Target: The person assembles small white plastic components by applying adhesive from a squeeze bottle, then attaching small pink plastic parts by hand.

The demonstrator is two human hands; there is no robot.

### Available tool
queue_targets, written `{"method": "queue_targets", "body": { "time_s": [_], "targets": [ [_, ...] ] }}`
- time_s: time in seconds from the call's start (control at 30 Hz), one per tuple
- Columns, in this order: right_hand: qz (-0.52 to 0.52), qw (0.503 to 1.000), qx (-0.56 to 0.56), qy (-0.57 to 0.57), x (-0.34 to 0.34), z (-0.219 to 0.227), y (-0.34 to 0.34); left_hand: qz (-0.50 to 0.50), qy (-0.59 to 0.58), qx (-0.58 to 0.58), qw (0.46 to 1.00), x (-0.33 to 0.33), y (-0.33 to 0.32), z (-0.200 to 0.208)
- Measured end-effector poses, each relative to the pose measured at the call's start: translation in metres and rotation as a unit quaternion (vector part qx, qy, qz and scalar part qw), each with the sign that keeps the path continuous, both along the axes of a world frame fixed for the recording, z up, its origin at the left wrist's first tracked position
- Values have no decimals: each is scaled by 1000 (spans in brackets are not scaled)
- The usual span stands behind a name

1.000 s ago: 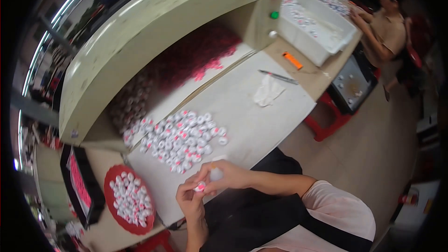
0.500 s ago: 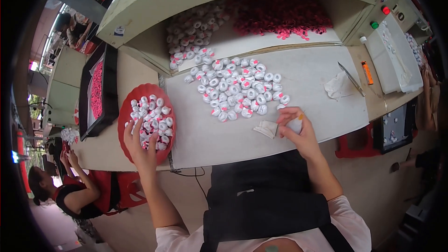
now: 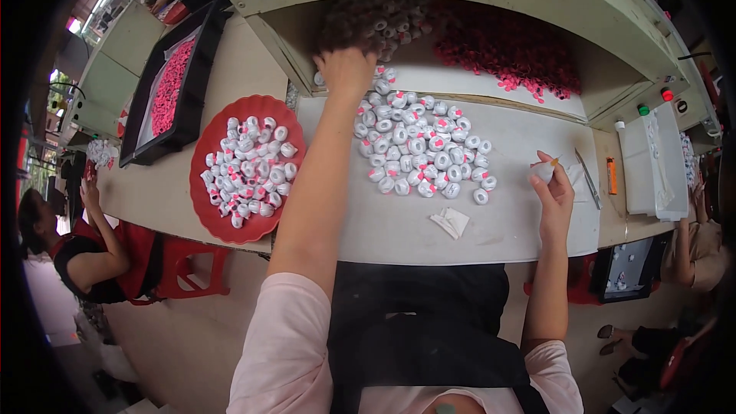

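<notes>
My left hand (image 3: 349, 70) reaches into the shelf at the back, on the pile of white ring-shaped pieces (image 3: 395, 31). Its fingertips are lost in shadow among them, so I cannot tell if it grips one. At the right of the white work sheet, my right hand (image 3: 558, 203) is closed around a small whitish squeeze bottle (image 3: 542, 172) with a yellow tip. Many white pieces with pink bits (image 3: 418, 142) lie spread between my arms. To the left, similar small white pieces (image 3: 249, 172) fill a red scalloped bowl (image 3: 295, 126).
Pink pieces (image 3: 510, 54) are heaped on the shelf's right. A folded white cloth (image 3: 452, 222) lies on the sheet. Tweezers (image 3: 588, 178), an orange lighter (image 3: 612, 175) and a plastic bin (image 3: 655, 165) sit at right. A black tray (image 3: 188, 92) stands left; other people sit nearby.
My left hand has gone from the red bowl up to the shelf's pile. My right hand, with the squeeze bottle, has moved right, away from the folded cloth. The view has shifted.
</notes>
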State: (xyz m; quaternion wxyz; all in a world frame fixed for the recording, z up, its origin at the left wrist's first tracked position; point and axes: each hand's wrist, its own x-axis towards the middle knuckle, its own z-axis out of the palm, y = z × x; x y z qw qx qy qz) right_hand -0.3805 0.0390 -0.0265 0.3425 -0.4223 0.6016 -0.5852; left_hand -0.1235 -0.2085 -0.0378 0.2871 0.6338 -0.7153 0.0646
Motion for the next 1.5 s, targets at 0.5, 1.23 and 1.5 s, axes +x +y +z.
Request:
{"method": "queue_targets", "body": {
  "time_s": [0.5,1.23,1.5],
  "targets": [
    [16,999,-6,41,-12,-19,3,-114,92,-25,989,-24,67,-12],
    [114,911,-177,355,60,51,-39,-109,79,-23,991,45,104,51],
    [389,816,-195,380,181,17,-157,-57,-159,178,969,143,38,61]
  ]
}}
